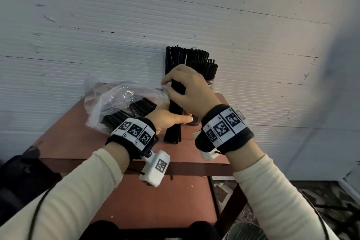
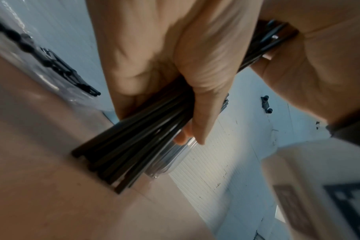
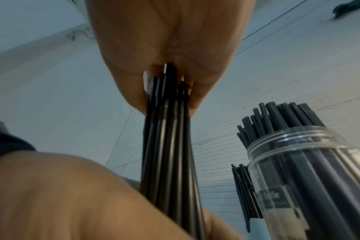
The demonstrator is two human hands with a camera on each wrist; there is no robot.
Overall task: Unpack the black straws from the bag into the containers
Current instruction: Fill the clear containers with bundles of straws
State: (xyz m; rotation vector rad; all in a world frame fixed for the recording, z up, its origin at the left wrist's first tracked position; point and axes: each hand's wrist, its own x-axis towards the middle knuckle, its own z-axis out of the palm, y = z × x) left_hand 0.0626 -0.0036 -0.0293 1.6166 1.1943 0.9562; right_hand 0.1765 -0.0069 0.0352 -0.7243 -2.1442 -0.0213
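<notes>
- Straws, black ones, stand as a bundle (image 1: pixel 175 117) upright on the counter (image 1: pixel 81 138), lower ends on the reddish top, long axis near vertical with a slight lean.
- Right hand (image 1: pixel 190 91) grips the bundle near its top, fingers (image 3: pixel 134 91) curled round it from both sides; the right wrist view shows the straws running straight down out of that grip.
- Left hand (image 1: pixel 167 118) grips the same bundle lower down, near its middle, fingers (image 2: pixel 197 104) wrapped round the straws.
- Bag (image 1: pixel 120 101), clear plastic, lies just left of the hands on the counter, with more black straws still inside it.
- Containers (image 3: pixel 298 162) stand just behind and to the right of the bundle, near the wall; they are clear jars, already packed with upright straws (image 1: pixel 191 62).
- Relation that matters, as I judge it: the bundle already stands parallel to the jars and just in front of them, so it wants lifting clear of a rim and lowering in. The right hand, higher and nearer the jars, seems best placed to lead.
- Risk, by my guess: the jars look full, so loose straws may splay or catch on the rim.
</notes>
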